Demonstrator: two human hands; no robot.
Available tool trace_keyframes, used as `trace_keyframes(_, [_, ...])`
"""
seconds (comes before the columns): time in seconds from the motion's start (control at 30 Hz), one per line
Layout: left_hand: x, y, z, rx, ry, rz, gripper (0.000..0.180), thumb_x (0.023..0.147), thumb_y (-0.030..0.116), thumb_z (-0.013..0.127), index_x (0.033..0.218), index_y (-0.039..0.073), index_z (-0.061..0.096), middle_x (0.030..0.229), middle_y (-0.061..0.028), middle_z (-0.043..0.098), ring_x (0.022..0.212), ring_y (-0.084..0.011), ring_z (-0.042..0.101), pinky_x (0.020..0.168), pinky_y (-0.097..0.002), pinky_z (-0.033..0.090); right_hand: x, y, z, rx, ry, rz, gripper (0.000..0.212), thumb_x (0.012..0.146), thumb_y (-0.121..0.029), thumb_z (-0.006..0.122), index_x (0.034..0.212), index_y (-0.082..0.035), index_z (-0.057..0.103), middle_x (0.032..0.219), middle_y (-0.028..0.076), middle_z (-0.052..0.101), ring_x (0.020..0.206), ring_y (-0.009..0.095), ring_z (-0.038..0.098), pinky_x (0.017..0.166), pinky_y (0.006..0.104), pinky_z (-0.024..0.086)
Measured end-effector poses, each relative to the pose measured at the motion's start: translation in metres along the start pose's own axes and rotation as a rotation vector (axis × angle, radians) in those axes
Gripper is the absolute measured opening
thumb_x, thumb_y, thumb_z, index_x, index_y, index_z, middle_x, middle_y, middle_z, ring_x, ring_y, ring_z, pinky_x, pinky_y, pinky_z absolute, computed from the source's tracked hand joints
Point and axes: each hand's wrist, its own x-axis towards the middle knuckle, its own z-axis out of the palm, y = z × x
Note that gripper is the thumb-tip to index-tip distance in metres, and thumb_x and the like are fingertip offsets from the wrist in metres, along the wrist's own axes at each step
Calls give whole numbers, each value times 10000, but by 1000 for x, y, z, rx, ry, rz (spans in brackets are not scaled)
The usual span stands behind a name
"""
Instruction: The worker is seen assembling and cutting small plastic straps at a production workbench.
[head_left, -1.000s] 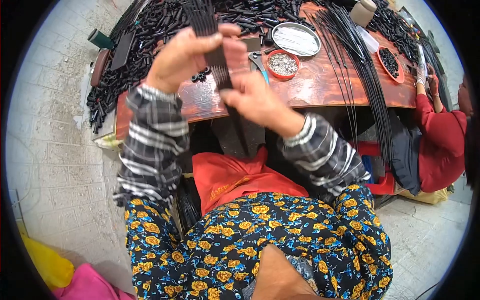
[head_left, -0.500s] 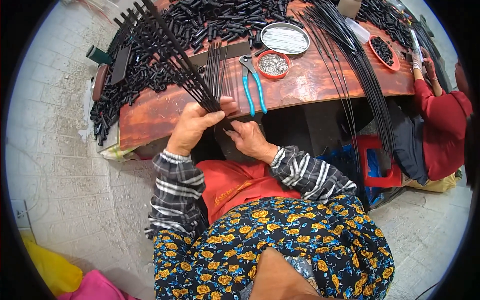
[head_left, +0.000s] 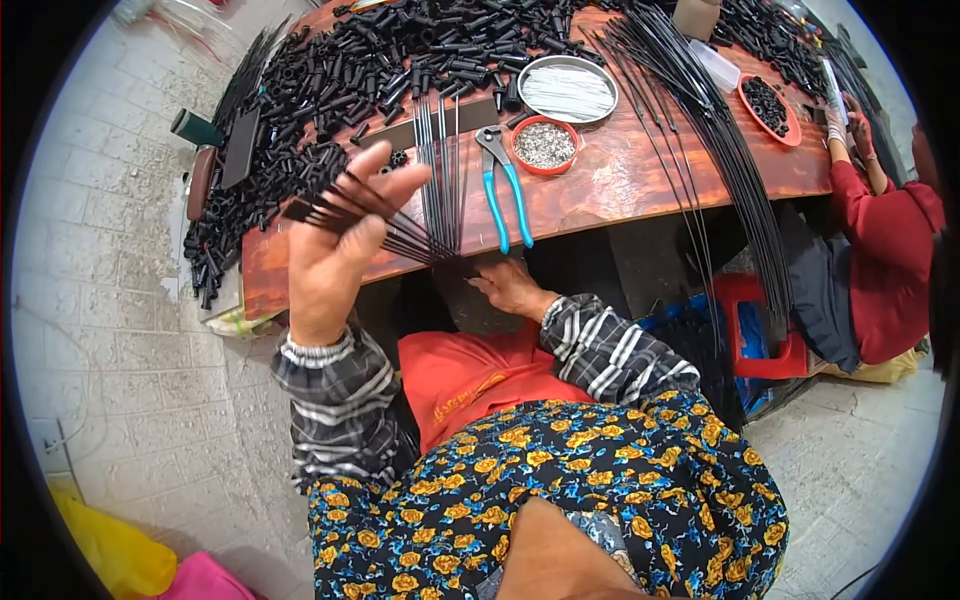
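Below the near table edge, my right hand (head_left: pixel 515 287) is closed round the lower end of a bundle of thin black rods (head_left: pixel 415 240). The bundle fans leftward across my left hand (head_left: pixel 322 265), blurred at its far part. My left hand is raised with its fingers and thumb apart, and the rods cross between them. Just beyond the bundle, several thin rods (head_left: pixel 440 175) lie side by side on the table, their far ends at the black tubular parts. Pliers (head_left: pixel 508 190) with blue-green handles lie to the right of these rods.
The reddish wooden table (head_left: pixel 625 185) bears a heap of black tubular parts (head_left: pixel 400 50), a red bowl of small metallic bits (head_left: pixel 545 146), a round tray of white strips (head_left: pixel 568 90) and long black rods (head_left: pixel 735 170) overhanging the edge. A co-worker's red sleeve (head_left: pixel 885 230) is at right.
My left hand has opened and moved left and up. The rod bundle has swung down from steeply upright to a leftward slant. My right hand has shifted slightly right and nearer me.
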Motion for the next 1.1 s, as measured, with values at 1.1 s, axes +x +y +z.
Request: trace_keyframes(1.1, [21, 12, 11, -41, 42, 140, 246, 971, 154, 514, 1095, -51, 571, 934, -176, 677, 916, -283, 672, 871, -377, 522, 109, -26, -272, -734, 379, 141, 177, 636, -120, 692, 793, -48, 730, 774, 195, 674, 773, 337, 669, 727, 383, 523])
